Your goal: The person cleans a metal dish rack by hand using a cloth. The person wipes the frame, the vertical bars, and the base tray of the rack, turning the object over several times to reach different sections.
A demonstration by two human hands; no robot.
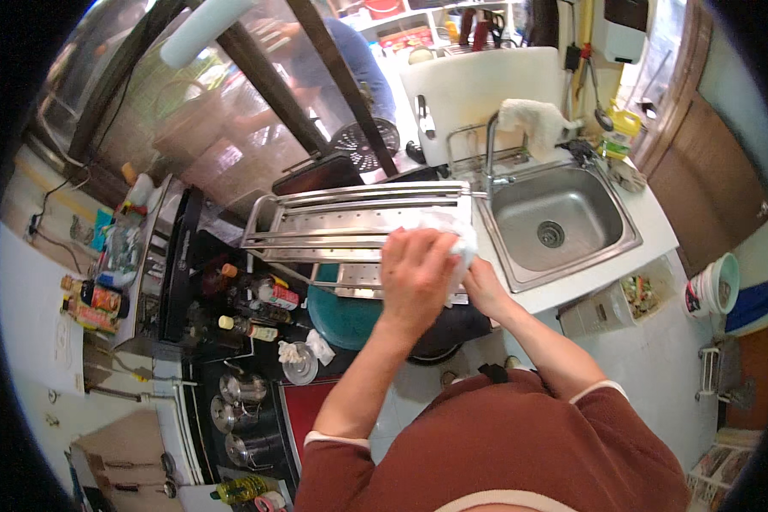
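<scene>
A two-tier stainless steel rack [333, 221] with rails and perforated shelves lies in front of me, left of the sink. My left hand [419, 272] presses a crumpled white cloth or paper wipe [457, 233] against the rack's right part, fingers curled over it. Close beside it, my right hand [486, 288] is at the rack's lower right end. Its fingers are hidden behind the wipe and my left hand, so its grip does not show. A round teal surface [342, 317] shows below the rack.
The steel sink [563, 217] with its faucet [491, 150] is at right. Bottles [256, 328], a glass lid [301, 365] and steel pots [243, 387] stand at left. A bin with food scraps [643, 294] is below the counter. Another person [352, 70] is visible beyond the window.
</scene>
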